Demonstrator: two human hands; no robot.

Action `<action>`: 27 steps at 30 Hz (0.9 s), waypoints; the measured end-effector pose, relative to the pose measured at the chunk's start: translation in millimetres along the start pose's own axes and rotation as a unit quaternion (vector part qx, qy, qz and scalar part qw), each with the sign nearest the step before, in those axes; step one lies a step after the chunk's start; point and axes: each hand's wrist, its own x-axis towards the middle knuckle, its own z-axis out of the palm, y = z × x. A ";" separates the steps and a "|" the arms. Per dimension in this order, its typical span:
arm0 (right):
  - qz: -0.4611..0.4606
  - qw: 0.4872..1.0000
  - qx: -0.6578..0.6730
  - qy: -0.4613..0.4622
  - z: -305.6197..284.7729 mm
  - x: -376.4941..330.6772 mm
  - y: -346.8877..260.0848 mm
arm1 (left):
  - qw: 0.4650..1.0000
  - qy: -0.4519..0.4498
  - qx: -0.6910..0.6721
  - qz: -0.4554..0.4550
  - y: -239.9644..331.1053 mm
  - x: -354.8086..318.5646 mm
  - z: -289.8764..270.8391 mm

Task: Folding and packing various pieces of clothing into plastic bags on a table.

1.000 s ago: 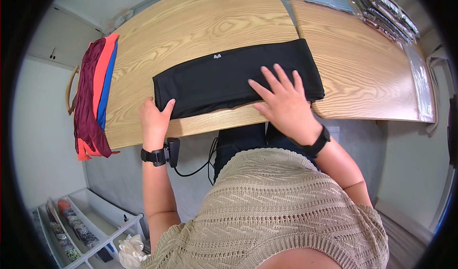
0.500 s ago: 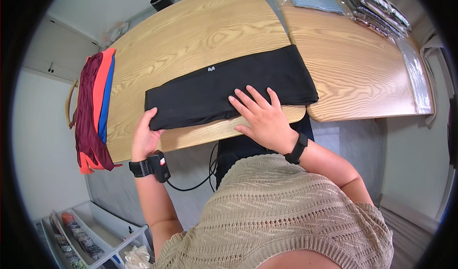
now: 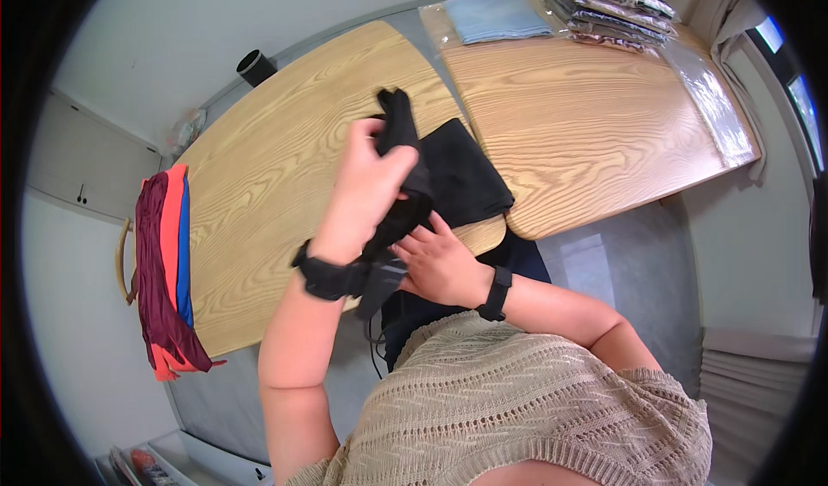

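Note:
A black folded garment (image 3: 466, 175) lies across the near right part of the oval wooden table (image 3: 276, 219). Its left portion is lifted and doubled up toward the right, bunched in my left hand (image 3: 362, 188), with thumb and fingers closed on the cloth. My right hand (image 3: 444, 266) rests at the garment's near edge, fingers stretched out against the fabric under the raised part. A black strap circles each wrist; the left one carries a small dark device with a cable.
Maroon, coral and blue garments (image 3: 164, 262) drape over the table's left end. On the second wooden table (image 3: 586, 115) are a light blue cloth (image 3: 498, 18), a stack of bagged textiles (image 3: 608, 12) and clear plastic (image 3: 707, 102). A dark cylinder (image 3: 255, 68) stands beyond.
My left hand has lifted the garment's left end and carried it rightward over the rest. My right hand has shifted slightly left and nearer. The whole view has turned somewhat.

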 end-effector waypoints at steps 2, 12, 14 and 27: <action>-0.017 0.999 0.015 0.044 23.9 -6.7 9.0 | 0.991 -0.050 0.128 0.002 -18.3 18.9 27.4; -0.006 0.995 0.040 0.091 16.4 -3.6 11.8 | 0.989 -0.096 0.086 0.066 -38.5 -16.5 -36.5; 0.026 0.997 0.074 0.020 10.8 -3.6 11.3 | 0.976 -0.087 0.165 0.113 -58.7 -34.1 -45.4; 0.292 0.934 0.068 0.195 -62.7 4.6 68.5 | 0.921 0.017 0.321 0.220 -119.5 -75.6 -12.8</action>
